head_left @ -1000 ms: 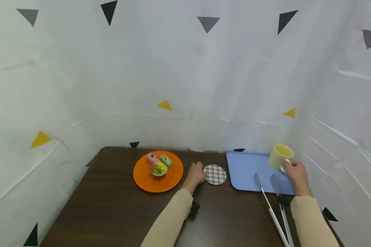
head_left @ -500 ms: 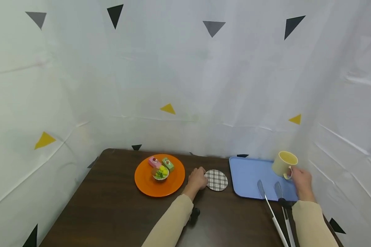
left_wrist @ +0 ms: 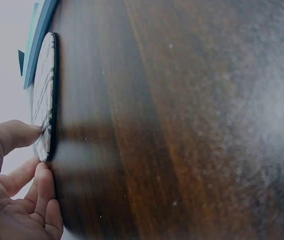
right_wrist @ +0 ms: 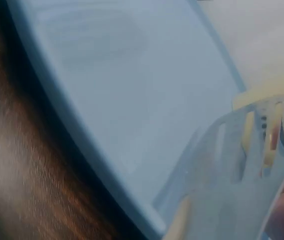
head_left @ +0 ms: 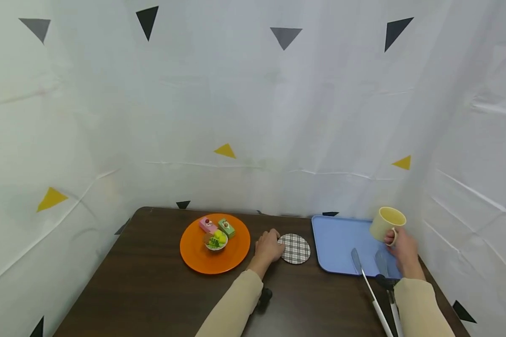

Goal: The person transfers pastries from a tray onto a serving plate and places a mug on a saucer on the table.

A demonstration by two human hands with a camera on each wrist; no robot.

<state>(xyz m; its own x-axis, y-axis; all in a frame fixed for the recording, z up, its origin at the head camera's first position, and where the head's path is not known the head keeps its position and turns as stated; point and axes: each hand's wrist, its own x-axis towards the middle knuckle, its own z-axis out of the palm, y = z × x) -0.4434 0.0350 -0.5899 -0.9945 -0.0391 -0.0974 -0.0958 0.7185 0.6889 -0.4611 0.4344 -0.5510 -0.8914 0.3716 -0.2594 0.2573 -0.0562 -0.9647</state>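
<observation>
A round black-and-white checked coaster (head_left: 295,249) lies flat on the dark table (head_left: 164,295). My left hand (head_left: 269,247) pinches its left rim: in the left wrist view the thumb (left_wrist: 17,134) lies on top and fingertips meet the edge. At the right, my right hand (head_left: 405,249) grips the handle of a yellow mug (head_left: 385,227), at the right end of a blue tray (head_left: 335,241). Whether the mug touches the tray, I cannot tell. White-handled tongs (head_left: 378,309) reach over the tray's front edge; their slotted head (right_wrist: 231,185) looms large in the right wrist view.
An orange plate (head_left: 194,255) left of the coaster bears a small bowl of toy-like food (head_left: 216,241), a pink cake piece (head_left: 208,224) and a green one (head_left: 226,228). A white curtain (head_left: 244,93) with printed triangles hangs behind and at both sides.
The head view has shifted slightly. My right hand sits a little lower at the mug's handle, with the fingers closer round it. My left hand and the coaster keep their place.
</observation>
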